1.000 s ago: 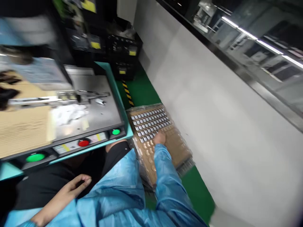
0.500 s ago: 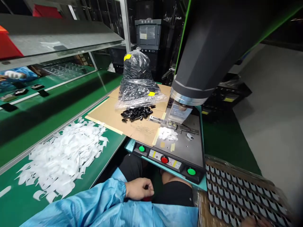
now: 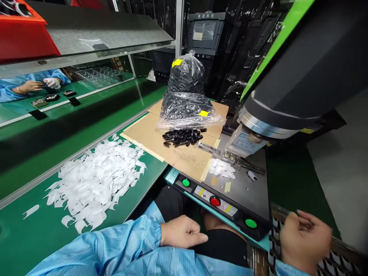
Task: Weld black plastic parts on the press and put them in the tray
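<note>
My left hand [image 3: 183,232] rests on my lap, below the press's front panel. Its fingers are curled into a loose fist with the thumb stretched out, and nothing shows in it. On the far right, my right hand [image 3: 305,238] hovers over the tray of grey parts [image 3: 333,266], fingers bent together and slightly blurred. What it pinches, if anything, I cannot make out. On the press's metal bed [image 3: 238,195] lie a small pile of white pieces [image 3: 222,168] and, to its right, one small grey part [image 3: 252,176], near the metal fixture [image 3: 230,155] under the press head [image 3: 248,142].
Green buttons [image 3: 250,223] flank a red button [image 3: 214,201] on the panel. Thin white film pieces [image 3: 97,180] heap up at left. Black parts [image 3: 184,137] lie on cardboard [image 3: 149,130] before a clear bag of black parts [image 3: 186,82]. Another person's hands [image 3: 53,83] work across the bench.
My right hand has come up from the tray at the bottom right edge and moved towards the press. The view has shifted, so the bench and press appear further right. My left hand stays on my lap.
</note>
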Available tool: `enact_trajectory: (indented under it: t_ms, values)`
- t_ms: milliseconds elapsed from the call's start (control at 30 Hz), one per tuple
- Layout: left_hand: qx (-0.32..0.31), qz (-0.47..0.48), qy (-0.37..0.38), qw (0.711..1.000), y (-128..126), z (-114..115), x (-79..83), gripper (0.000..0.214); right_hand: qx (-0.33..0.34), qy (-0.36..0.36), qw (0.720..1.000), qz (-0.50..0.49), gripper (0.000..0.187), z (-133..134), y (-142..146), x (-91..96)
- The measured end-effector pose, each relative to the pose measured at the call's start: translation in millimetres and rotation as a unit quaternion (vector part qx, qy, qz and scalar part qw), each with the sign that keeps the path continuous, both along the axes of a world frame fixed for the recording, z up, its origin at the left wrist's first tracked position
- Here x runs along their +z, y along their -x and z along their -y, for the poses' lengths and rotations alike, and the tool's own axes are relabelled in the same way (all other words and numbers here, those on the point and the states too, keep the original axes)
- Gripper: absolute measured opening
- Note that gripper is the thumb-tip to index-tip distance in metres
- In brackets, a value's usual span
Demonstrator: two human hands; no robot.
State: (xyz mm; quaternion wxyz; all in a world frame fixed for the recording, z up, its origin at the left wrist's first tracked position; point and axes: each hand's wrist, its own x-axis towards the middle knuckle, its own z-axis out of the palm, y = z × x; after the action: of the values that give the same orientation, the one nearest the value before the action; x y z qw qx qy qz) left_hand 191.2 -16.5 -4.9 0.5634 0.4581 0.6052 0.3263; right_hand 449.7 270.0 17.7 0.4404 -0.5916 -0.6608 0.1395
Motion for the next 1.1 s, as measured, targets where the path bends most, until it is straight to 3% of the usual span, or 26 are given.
enact_trajectory:
  t_ms: [133, 300, 800, 1100]
  values:
    - [-0.008, 0.016, -0.015, 1.000, 4.6, -1.3, 10.7, 0.072, 0.023, 0.031, 0.999, -0.032, 0.031, -14.9, 51.5, 5.9]
    - [-0.011, 0.017, -0.043, 0.999, 8.1, -4.8, 7.1, 0.068, 0.015, 0.082, 0.996, -0.026, 0.030, -31.8, 76.9, -7.8]
    - [-0.048, -0.037, -0.116, 0.991, 5.6, -9.2, -12.8, 0.057, 0.033, 0.052, 0.996, 0.072, 0.029, -34.4, 73.5, -23.7]
    - [-0.020, -0.078, -0.134, 0.988, 7.8, -8.9, 6.8, 0.049, 0.056, 0.028, 0.993, 0.102, 0.029, -38.3, 71.8, -27.9]
